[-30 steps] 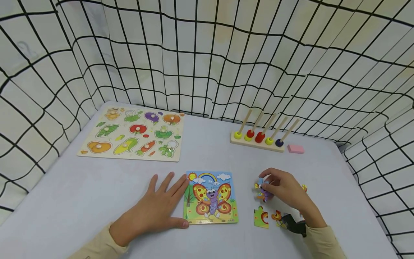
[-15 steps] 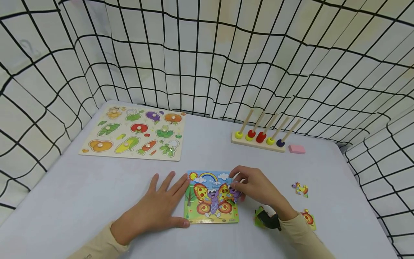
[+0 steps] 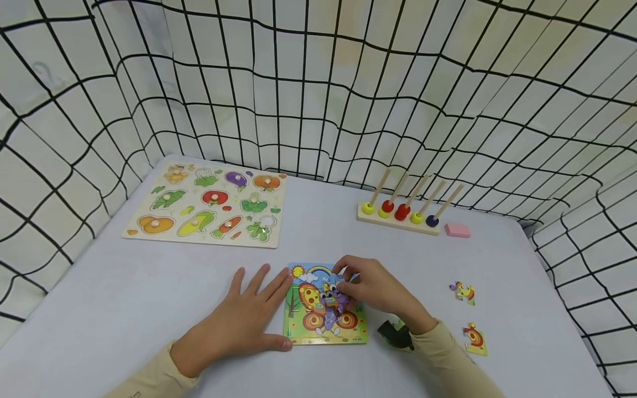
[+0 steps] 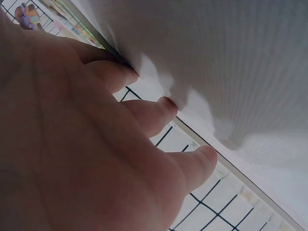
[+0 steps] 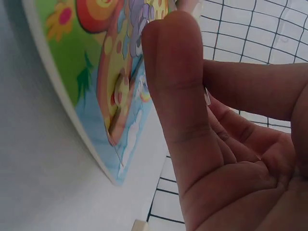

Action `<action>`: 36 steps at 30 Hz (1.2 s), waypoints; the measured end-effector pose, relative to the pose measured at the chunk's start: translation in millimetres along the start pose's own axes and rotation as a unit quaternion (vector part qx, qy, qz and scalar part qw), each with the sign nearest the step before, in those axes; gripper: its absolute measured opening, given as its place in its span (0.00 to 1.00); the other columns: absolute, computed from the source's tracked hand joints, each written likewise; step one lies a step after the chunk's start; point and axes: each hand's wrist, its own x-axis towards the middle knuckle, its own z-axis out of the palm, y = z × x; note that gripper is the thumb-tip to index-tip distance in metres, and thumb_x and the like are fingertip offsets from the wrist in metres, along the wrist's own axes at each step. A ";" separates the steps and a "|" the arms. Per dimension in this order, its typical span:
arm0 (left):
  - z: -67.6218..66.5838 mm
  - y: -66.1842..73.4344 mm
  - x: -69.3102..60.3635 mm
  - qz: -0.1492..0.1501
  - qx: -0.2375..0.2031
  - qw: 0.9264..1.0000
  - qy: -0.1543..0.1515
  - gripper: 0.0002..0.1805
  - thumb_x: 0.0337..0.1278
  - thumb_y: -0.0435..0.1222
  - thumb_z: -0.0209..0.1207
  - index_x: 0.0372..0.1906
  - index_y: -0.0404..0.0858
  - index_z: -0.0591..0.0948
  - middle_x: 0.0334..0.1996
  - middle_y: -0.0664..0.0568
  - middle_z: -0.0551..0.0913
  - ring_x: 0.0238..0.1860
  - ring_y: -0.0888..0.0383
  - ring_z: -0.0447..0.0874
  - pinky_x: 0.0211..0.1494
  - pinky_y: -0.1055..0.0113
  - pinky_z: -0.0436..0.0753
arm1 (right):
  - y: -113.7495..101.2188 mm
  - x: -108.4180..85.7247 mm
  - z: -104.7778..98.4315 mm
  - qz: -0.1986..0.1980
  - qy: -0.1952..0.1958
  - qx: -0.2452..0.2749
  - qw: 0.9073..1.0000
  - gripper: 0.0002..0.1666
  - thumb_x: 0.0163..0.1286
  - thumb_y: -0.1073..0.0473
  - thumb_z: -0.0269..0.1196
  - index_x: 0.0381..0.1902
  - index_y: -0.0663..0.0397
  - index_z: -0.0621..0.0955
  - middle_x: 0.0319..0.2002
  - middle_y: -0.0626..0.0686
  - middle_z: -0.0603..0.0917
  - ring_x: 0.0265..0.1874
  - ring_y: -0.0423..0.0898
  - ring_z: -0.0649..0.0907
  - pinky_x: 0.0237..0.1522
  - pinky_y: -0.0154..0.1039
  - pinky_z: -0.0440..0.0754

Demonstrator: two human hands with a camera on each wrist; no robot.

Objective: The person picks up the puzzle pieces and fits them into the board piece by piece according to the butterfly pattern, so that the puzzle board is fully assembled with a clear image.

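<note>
One white worktop (image 3: 149, 298), head view. My L grip (image 3: 236, 326): fingers straight & spread, thumb and index at the L edge of the butterfly puzzle board (image 3: 323, 339). My R grip (image 3: 375, 288): thumb & fingers pinch a purple-faced pc. (image 3: 340, 299) over the board, slightly R of ctr.; can't tell if it touches. Farther R, apart from the board, lie an upper loose pc. (image 3: 465, 293) and a lower loose pc. (image 3: 476, 339); a black object (image 3: 395, 335) by my R wrist partly hides a green pc. (image 3: 401, 321). Far L: vegetable board (image 3: 204, 204). Far R: bead stand (image 3: 398, 220) w/ pink block (image 3: 458, 230) just beside. Bkgd.: black netting (image 3: 328, 82).
</note>
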 end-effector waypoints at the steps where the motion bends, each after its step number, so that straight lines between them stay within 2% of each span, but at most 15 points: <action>1: 0.0 0.0 -0.1 0.000 0.001 1.000 0.000 0.65 0.53 0.72 0.68 0.85 0.36 0.60 0.86 0.44 0.55 0.83 0.31 0.47 0.74 0.20 0.43 | -0.4 1.4 2.0 0.003 -0.005 0.005 1.000 0.12 0.77 0.67 0.66 0.55 0.61 0.82 0.36 0.51 0.83 0.25 0.44 0.86 0.31 0.39 0.88; 6: -1.2 1.2 -0.6 0.004 0.002 1.000 -0.001 0.65 0.54 0.73 0.67 0.85 0.36 0.60 0.86 0.44 0.55 0.83 0.31 0.47 0.74 0.20 0.44 | -1.6 6.7 11.1 0.007 -0.011 0.001 1.000 0.11 0.76 0.68 0.65 0.54 0.62 0.82 0.34 0.51 0.82 0.21 0.44 0.86 0.28 0.39 0.88; 15: -1.8 1.5 -1.2 0.005 -0.002 1.000 -0.003 0.65 0.54 0.73 0.66 0.85 0.36 0.60 0.86 0.44 0.55 0.83 0.31 0.47 0.74 0.20 0.43 | -2.7 9.5 19.2 0.012 -0.001 0.011 1.000 0.05 0.74 0.69 0.68 0.43 0.62 0.82 0.30 0.51 0.83 0.19 0.43 0.86 0.25 0.39 0.88; 21: -1.3 1.7 -1.5 0.006 -0.005 1.000 -0.001 0.65 0.54 0.73 0.67 0.85 0.36 0.60 0.86 0.44 0.55 0.83 0.30 0.47 0.74 0.19 0.44 | -3.7 10.2 20.6 0.003 0.003 -0.011 1.000 0.03 0.74 0.69 0.68 0.41 0.62 0.82 0.28 0.49 0.83 0.18 0.42 0.86 0.24 0.37 0.86; 33: -1.1 1.1 -1.6 0.008 0.005 1.000 0.001 0.65 0.55 0.73 0.67 0.85 0.35 0.60 0.86 0.44 0.55 0.83 0.31 0.47 0.74 0.19 0.45 | -5.2 10.7 23.2 -0.002 0.005 -0.024 1.000 0.06 0.73 0.68 0.69 0.38 0.59 0.80 0.24 0.48 0.82 0.17 0.43 0.85 0.22 0.37 0.85; 36: -1.5 1.3 -1.6 0.009 0.003 1.000 0.000 0.65 0.55 0.73 0.67 0.85 0.35 0.60 0.86 0.44 0.55 0.83 0.30 0.47 0.74 0.19 0.45 | -5.2 10.7 23.3 -0.002 0.011 -0.042 0.999 0.07 0.72 0.68 0.70 0.37 0.58 0.80 0.23 0.47 0.82 0.17 0.41 0.83 0.21 0.35 0.82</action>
